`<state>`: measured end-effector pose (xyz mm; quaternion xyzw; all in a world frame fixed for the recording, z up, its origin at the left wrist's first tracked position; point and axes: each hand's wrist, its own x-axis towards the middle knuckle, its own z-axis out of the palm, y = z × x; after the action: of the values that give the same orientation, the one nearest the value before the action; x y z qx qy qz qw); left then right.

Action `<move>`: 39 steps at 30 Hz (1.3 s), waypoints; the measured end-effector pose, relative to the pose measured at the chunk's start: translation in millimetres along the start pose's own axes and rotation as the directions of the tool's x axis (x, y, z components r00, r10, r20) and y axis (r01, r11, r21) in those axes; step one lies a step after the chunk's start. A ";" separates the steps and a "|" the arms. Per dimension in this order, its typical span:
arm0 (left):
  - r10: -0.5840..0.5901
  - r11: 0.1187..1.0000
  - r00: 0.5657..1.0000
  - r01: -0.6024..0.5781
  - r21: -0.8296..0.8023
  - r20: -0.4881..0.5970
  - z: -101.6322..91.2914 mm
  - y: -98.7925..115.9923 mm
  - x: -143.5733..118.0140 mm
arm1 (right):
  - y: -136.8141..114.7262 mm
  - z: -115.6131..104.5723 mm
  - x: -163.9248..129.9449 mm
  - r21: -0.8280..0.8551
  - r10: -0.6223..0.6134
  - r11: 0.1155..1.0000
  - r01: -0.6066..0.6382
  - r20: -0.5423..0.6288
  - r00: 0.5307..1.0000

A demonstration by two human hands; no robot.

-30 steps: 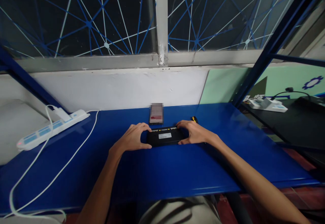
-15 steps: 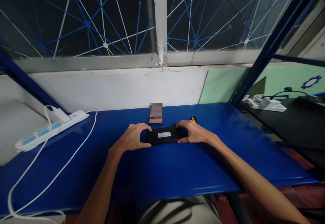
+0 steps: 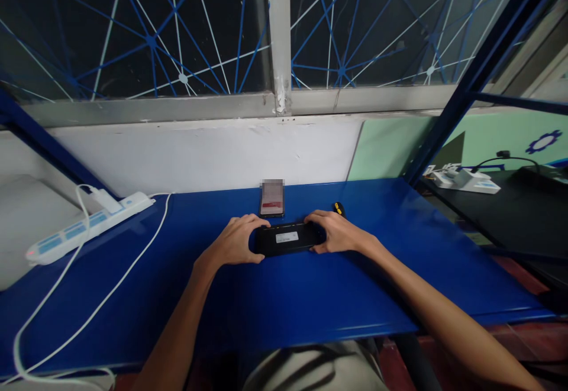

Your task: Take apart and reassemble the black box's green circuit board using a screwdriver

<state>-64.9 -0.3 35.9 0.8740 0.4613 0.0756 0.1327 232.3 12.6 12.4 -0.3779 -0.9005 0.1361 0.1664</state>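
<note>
- One black box (image 3: 288, 248) with a white label (image 3: 287, 237) is just below the centre of the frame.
- Left hand (image 3: 235, 242): thumb and fingers grasp its left end.
- Right hand (image 3: 336, 232): likewise grasping its right end.

The person's left arm (image 3: 180, 320) and right arm (image 3: 426, 290) stretched forward, converging; the left hand (image 3: 235, 241) and right hand (image 3: 336, 231) faced each other, fingers (image 3: 254, 222) curved, thumbs (image 3: 254, 258) spread apart.

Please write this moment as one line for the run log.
left hand: holds black case, left end; right hand: holds right end; phone: behind case
</note>
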 end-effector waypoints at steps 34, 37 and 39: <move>0.208 0.974 0.977 -0.203 0.100 -0.040 37.1 60.5 52.5 | 73.5 -17.9 -7.8 0.267 0.553 0.827 -0.495 -0.218 0.804; 0.194 0.978 0.980 -0.190 0.081 -0.040 39.1 60.6 55.3 | 63.8 -23.5 -4.8 0.526 0.524 0.800 -0.289 -0.378 0.763; 0.195 0.979 0.980 -0.192 0.074 -0.041 39.5 59.9 52.7 | 54.5 -24.2 -2.2 0.702 0.508 0.710 -0.058 -0.454 0.732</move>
<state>21.9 4.6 16.8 0.9168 0.3793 0.0929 0.0830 278.1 50.7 13.7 -0.4617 -0.6156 0.3308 0.5464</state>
